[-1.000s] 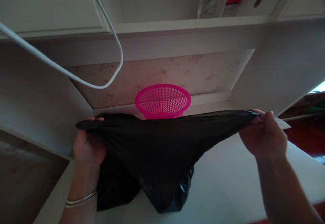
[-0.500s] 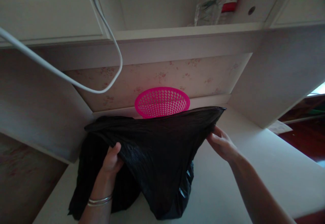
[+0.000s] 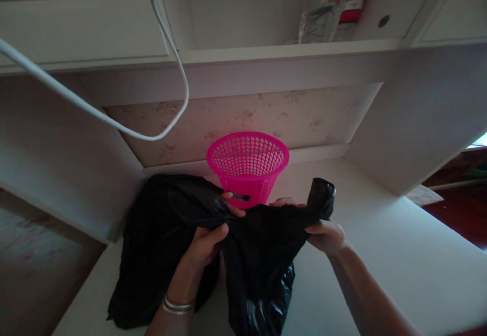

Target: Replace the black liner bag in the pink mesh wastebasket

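A black plastic garbage bag (image 3: 262, 255) hangs between my two hands, its top edge bunched and its lower part draping toward me. My left hand (image 3: 209, 239) is closed around the left side of its top, thumb in front and fingertips showing behind. My right hand (image 3: 325, 232) grips the right side, with a gathered corner sticking up above it. Just behind the bag stands a pink perforated plastic basket (image 3: 247, 171), upright, its lower part covered by the bag. More black plastic (image 3: 160, 255) lies heaped on the left, partly behind my left forearm.
A white cable (image 3: 148, 137) loops down at the upper left. Above the white surface (image 3: 353, 275) is an open cabinet shelf (image 3: 243, 52) with a clear plastic package (image 3: 319, 24) and a red-and-green container (image 3: 352, 8). White side panels (image 3: 426, 102) flank the space.
My hands have come closer together, and the bag's stretched top edge has dropped and bunched up. More of the pink basket now shows behind it.
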### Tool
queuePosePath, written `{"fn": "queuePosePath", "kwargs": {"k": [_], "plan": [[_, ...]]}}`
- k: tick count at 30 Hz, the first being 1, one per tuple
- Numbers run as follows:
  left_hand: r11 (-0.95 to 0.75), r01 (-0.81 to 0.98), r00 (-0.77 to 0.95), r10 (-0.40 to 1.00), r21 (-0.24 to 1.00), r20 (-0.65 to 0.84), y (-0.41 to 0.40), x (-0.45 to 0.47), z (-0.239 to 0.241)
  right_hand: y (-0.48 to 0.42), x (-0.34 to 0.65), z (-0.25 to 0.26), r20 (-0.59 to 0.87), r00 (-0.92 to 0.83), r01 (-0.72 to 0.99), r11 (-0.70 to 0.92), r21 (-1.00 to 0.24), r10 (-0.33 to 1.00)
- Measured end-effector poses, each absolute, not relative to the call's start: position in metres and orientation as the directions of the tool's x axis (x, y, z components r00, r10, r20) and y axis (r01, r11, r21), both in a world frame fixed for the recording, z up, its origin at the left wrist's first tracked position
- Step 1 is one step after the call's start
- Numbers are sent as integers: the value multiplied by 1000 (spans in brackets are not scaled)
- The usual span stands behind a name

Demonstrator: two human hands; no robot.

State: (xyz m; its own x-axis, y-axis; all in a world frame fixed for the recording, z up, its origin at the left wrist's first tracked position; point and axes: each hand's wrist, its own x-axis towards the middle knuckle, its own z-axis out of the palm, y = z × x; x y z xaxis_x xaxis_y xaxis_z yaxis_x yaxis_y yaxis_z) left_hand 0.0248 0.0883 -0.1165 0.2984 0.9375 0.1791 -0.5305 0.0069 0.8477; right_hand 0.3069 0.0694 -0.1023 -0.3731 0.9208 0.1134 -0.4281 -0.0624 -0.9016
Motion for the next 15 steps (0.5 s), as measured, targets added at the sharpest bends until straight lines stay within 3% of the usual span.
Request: {"fn": "queuePosePath", "kwargs": {"k": [3,8,15], "plan": [[98,-458,316,947,883,59,80,46,-111,65,296,-103,100,-451,-415,-109,-903,887],[232,-470,175,970,852,-168,66,70,-111,60,278,-110,103,-507,-331,-83,-940,856],[236,-504,100,971,831,-215,60,77,-119,50,261,-127,-4,-539,-195,-130,-972,842]]}}
